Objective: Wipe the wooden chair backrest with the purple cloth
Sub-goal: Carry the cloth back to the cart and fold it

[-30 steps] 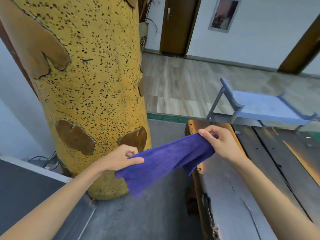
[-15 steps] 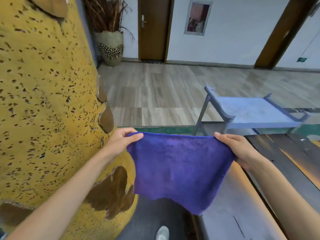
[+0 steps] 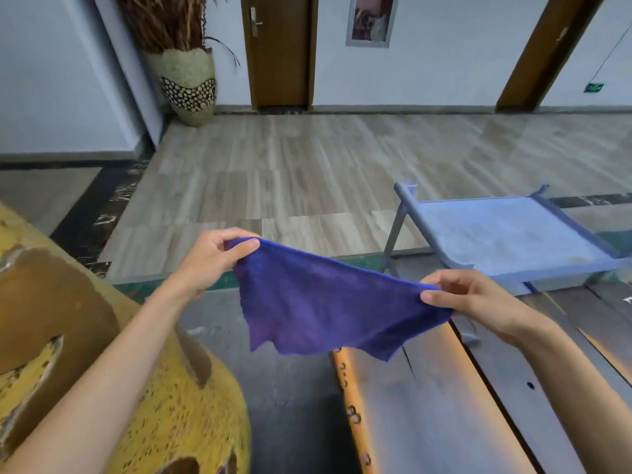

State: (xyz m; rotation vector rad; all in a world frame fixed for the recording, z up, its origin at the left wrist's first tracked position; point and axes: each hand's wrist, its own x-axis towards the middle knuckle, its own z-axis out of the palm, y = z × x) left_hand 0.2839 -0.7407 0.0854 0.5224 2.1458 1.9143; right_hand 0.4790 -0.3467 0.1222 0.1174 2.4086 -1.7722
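Note:
The purple cloth hangs spread in the air in front of me, held by its two upper corners. My left hand pinches the upper left corner, higher up. My right hand pinches the right corner, lower down, so the top edge slopes down to the right. Below the cloth's right part lies a dark wooden plank surface with an orange lit edge. No chair backrest can be told apart for certain in this view.
A large yellow speckled vase stands at lower left under my left forearm. A blue chair stands behind the wooden surface at right. A woven floor vase with dried stems is in the far corner beside a brown door.
The view has swung up and away from the yellow vase. The cloth went from bunched to spread wide; my left hand rose and my right hand dropped, tilting the top edge.

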